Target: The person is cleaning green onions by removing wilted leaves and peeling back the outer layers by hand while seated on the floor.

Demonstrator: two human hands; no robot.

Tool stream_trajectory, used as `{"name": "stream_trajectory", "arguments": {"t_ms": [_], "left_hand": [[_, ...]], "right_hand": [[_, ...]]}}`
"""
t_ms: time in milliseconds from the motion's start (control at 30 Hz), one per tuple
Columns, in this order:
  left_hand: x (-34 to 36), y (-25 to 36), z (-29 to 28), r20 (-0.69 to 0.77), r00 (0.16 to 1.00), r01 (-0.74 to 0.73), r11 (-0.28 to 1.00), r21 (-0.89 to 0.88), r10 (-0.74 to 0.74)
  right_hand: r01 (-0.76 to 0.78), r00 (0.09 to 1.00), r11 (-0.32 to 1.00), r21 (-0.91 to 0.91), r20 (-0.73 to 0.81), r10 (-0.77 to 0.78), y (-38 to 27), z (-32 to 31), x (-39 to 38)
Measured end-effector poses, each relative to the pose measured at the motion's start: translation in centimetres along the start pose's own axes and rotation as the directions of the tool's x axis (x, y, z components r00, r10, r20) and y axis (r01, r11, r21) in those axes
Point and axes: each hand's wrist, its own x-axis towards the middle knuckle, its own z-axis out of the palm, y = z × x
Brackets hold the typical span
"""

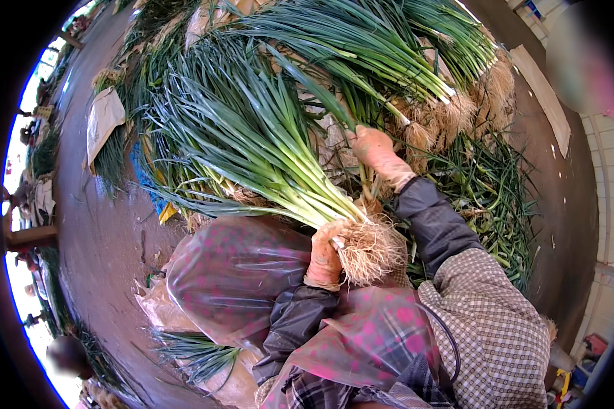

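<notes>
My left hand [324, 258], in an orange-tan glove, is closed around the white lower ends of a thick bunch of green onions [295, 163]. Their shaggy pale roots [372, 251] hang beside the fingers, over my lap, and the long leaves fan out toward the far left. Beyond the roots, my right hand [375, 151], gloved alike, is closed on a green onion stalk [331, 102] whose dark leaf runs up to the far left. Part of that stalk is hidden by the hand.
More green onion bundles [416, 65] lie at the far side, roots toward the right. Loose leaf trimmings [488, 198] are heaped at the right. A purple-spotted plastic cover [239, 273] drapes my legs. Cardboard [542, 95] lies on the floor at right; another person [583, 61] is beyond.
</notes>
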Motion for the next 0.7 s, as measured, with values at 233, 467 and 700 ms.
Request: {"name": "stream_trajectory", "arguments": {"t_ms": [233,467,700], "left_hand": [[0.0,0.4,2.2,0.043,0.999,-0.002,0.995,0.101,-0.002],[0.6,0.4,0.6,0.044,0.996,-0.081,0.995,-0.057,0.084],[2.0,-1.8,-0.6,0.268,0.917,-0.193,0.916,-0.352,0.296]], "right_hand": [[0.213,0.894,0.976,0.048,-0.412,-0.175,-0.8,2.6,-2.8],[-0.045,0.973,0.385,0.922,-0.047,0.227,3.9,-4.5,-15.0],[-0.208,0.957,0.182,0.961,0.239,-0.167,3.8,-0.7,-11.8]]}}
